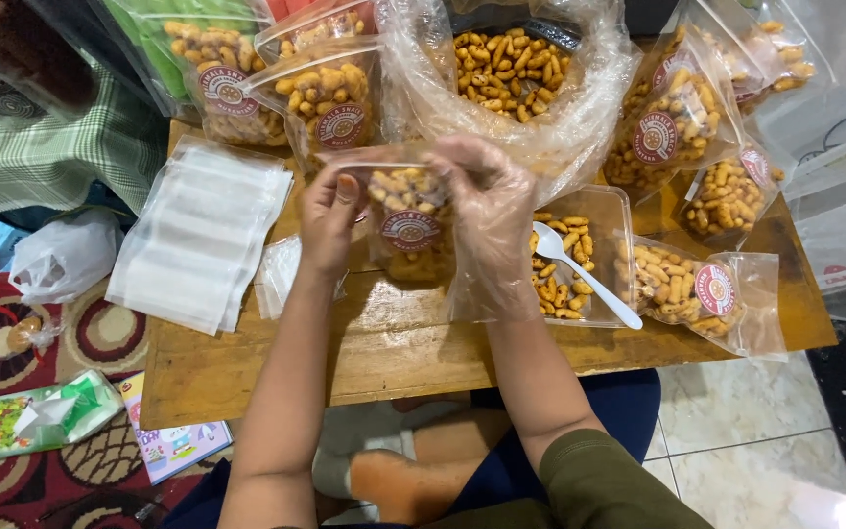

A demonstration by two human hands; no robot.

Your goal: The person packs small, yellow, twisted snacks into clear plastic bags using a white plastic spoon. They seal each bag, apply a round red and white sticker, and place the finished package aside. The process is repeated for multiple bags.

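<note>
1. Far left, off the table: white plastic bag and a green tissue pack on the patterned rug. Not involved.
2. Left part of table: stack of empty clear pouches, lying flat, well apart from the hands.
3. Left hand: bare, closed in a pinch on the upper left edge of the snack pouch.
4. Snack pouch: held upright between both hands, just above the table, part-filled with fried snacks, round red label facing the camera. Top seam mostly hidden by fingers; can't tell whether it's sealed.
5. Right hand: wears a loose clear plastic glove, closed on the pouch's upper right edge.
6. Behind the hands: big open bulk bag of the same snacks. Filled pouches stand either side of it.
7. Right of hands: clear tray with loose snacks and a white spoon; 1 filled pouch lies flat beside it.
8. Risks, my read:
   - Loose glove film gets caught in the seam, so the closure is incomplete.
   - Snack crumbs in the seam, same result.
   - Pouch tips while open, spilling onto the table.
   - Right elbow or wrist knocks the spoon handle, flipping snacks from the tray.
</note>
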